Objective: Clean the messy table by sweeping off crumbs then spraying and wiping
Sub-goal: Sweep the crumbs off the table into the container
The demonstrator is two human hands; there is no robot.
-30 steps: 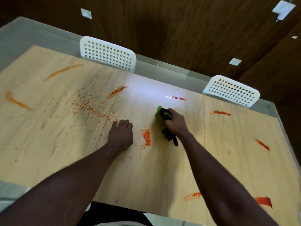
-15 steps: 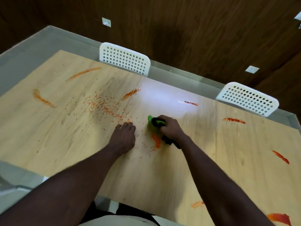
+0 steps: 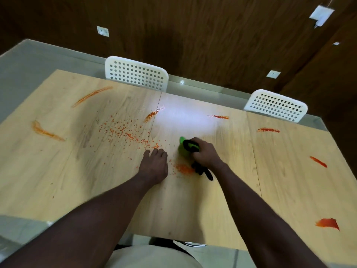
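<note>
**Near the middle of the tabletop: crumbs partly gathered, spraying and wiping not begun**

Your right hand (image 3: 206, 154) is curled tight round the black handle of the green brush (image 3: 185, 149). The brush head rests on the tabletop (image 3: 193, 209), just on the far side of a small heap of orange crumbs (image 3: 183, 168). Your left hand (image 3: 154, 167) lies palm down just left of that heap, fingers fairly straight, holding nothing.

By my reading you are early in the sweeping. One heap is gathered, but it sits well short of the near edge, so nothing shows as swept off. A wide scatter of loose crumbs (image 3: 123, 132) spreads from your left fingertips toward the far-left corner, and the brush has not reached it.

The wet work looks untouched. Orange smears mark the surface all round:
- a long smear (image 3: 91, 96) by the far-left corner
- a smear (image 3: 45, 131) at the left edge
- three short streaks along the far side (one, (image 3: 151, 116), sits in the glare)
- a smear (image 3: 318, 161) near the right edge
- a thick blot (image 3: 328, 224) toward the near-right corner

No spray bottle or cloth is in view, so you will need to fetch them.
</note>
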